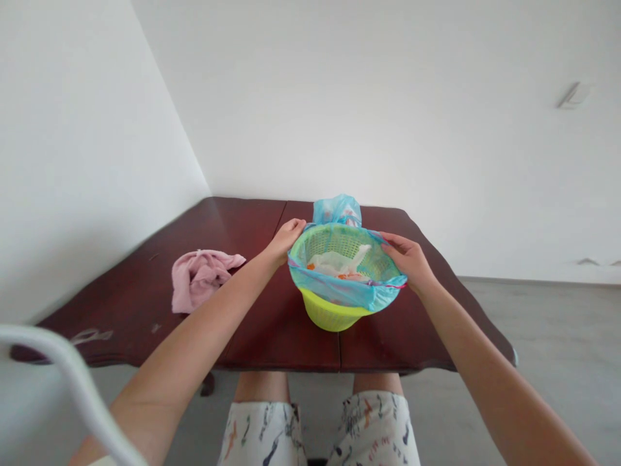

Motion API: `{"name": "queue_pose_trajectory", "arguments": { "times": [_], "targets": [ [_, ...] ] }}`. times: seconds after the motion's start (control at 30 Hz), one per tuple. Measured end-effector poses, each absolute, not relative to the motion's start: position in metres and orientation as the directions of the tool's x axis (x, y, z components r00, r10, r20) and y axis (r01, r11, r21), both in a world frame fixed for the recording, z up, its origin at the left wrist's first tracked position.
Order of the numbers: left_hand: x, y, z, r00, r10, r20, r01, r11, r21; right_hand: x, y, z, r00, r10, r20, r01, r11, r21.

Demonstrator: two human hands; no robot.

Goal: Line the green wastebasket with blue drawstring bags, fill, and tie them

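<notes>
A yellow-green plastic basket (334, 315) stands on the dark red wooden table, with a thin blue plastic bag (339, 291) spread over its rim. The bag's edge folds down outside the front of the basket. Inside lies crumpled whitish plastic with orange marks (334, 264). My left hand (290, 236) pinches the bag's edge at the back left of the rim. On the right side, my right hand (406, 257) grips the bag at the rim, thumb inside. Parts of the fingers are hidden behind the rim.
Behind the basket sits a bunched blue plastic bag (337, 210) with something whitish and red in it. A crumpled pink cloth (201, 278) lies left on the table (252, 223). A blurred white curved tube (72, 372) crosses the lower left. White walls border the table.
</notes>
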State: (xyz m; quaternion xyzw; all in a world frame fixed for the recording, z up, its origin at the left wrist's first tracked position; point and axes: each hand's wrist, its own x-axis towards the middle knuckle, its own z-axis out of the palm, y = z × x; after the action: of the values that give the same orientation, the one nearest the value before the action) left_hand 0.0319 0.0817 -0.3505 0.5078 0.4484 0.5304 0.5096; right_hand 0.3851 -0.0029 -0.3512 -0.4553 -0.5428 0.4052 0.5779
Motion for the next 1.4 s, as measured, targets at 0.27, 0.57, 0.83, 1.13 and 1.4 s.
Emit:
{"name": "queue_pose_trajectory", "arguments": {
  "times": [0.27, 0.57, 0.83, 1.13, 1.4],
  "targets": [
    [0.049, 0.097, -0.336, 0.006, 0.988, 0.155, -0.09, -0.154, 0.984, 0.381, 0.005, -0.344, -0.044, 0.979, 0.199, 0.002, 0.199, -0.98],
    [0.011, 0.061, -0.324, 0.173, 0.966, 0.192, -0.152, -0.166, 0.974, 0.397, -0.03, -0.335, -0.007, 0.983, 0.185, 0.026, 0.185, -0.982],
    [-0.055, -0.003, -0.32, 0.208, 0.963, 0.171, 0.144, -0.204, 0.968, 0.43, -0.084, -0.324, -0.135, 0.991, 0.018, 0.263, 0.054, -0.963],
    [-0.034, 0.0, -0.309, 0.207, 0.978, 0.002, 0.116, -0.026, 0.993, 0.405, -0.097, -0.311, -0.101, 0.968, -0.231, 0.17, -0.212, -0.962],
    [-0.048, -0.02, -0.299, 0.196, 0.981, -0.001, -0.244, 0.05, 0.969, 0.399, -0.108, -0.326, -0.11, 0.986, -0.125, -0.033, -0.129, -0.991]
  ]
}}
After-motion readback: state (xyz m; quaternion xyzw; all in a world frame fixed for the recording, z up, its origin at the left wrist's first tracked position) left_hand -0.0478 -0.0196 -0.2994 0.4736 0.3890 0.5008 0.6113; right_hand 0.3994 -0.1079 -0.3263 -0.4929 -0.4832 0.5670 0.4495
